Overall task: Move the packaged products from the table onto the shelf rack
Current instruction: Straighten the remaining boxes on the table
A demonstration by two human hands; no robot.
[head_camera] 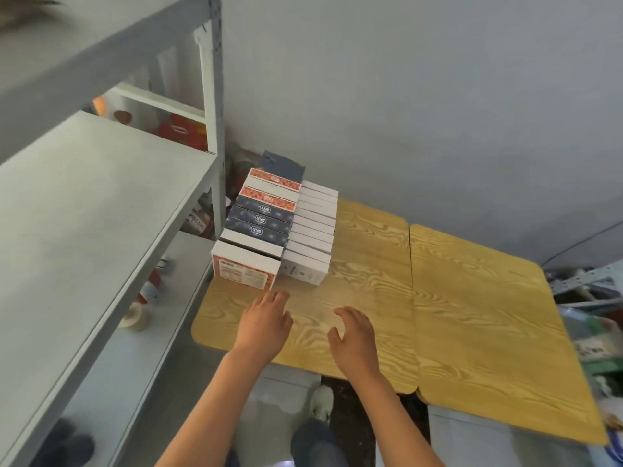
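Note:
Two rows of packaged boxes stand on the wooden table (472,315) at its far left corner. The left row (259,217) mixes orange-patterned, dark blue and white boxes; the right row (313,227) is all white boxes. The nearest box (246,269) shows an orange label. My left hand (266,321) hovers just in front of that box, fingers relaxed, holding nothing. My right hand (354,335) is beside it over the table, fingers spread, holding nothing. The grey shelf rack (84,210) stands to the left with a bare middle shelf.
The rack's lower shelf (135,348) holds a tape roll (135,318) and small items. A dark blue pack (283,165) leans behind the rows against the grey wall. Clutter lies on the floor at the right (593,332). My shoe (322,402) shows under the table's edge.

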